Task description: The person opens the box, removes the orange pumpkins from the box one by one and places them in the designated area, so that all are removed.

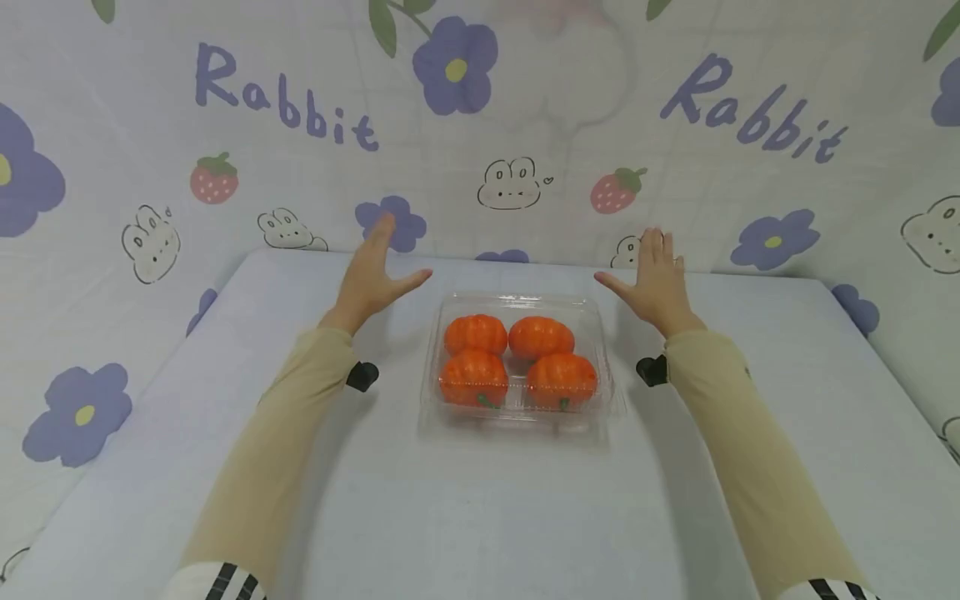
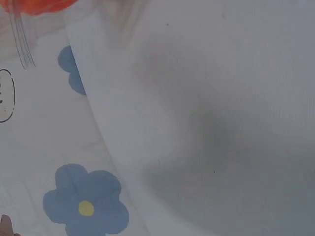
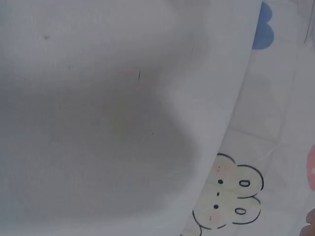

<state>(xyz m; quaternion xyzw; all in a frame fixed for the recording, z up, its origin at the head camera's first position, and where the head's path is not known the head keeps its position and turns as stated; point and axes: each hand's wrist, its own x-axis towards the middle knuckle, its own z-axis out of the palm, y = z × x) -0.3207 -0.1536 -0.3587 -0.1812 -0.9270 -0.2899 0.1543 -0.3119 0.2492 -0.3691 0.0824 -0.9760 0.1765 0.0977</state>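
A clear plastic box (image 1: 517, 412) holds several small orange pumpkins (image 1: 542, 337), the front ones showing green stems. My left hand (image 1: 367, 279) is raised to the left of the box, thumb and fingers spread, touching nothing. On the other side my right hand (image 1: 656, 283) is likewise held up with straight fingers, apart from the box. In the left wrist view, part of an orange pumpkin (image 2: 42, 5) shows at the top corner, and only a fingertip (image 2: 6, 225) is visible. The right wrist view catches a bit of finger (image 3: 309, 225) at its edge.
The box rests on a white table (image 1: 480, 517). Behind it hangs a pale cloth (image 1: 562, 125) printed with flowers, strawberries, rabbits and lettering. A dark wrist device (image 1: 363, 377) sits under the left cuff, and another (image 1: 652, 371) under the right.
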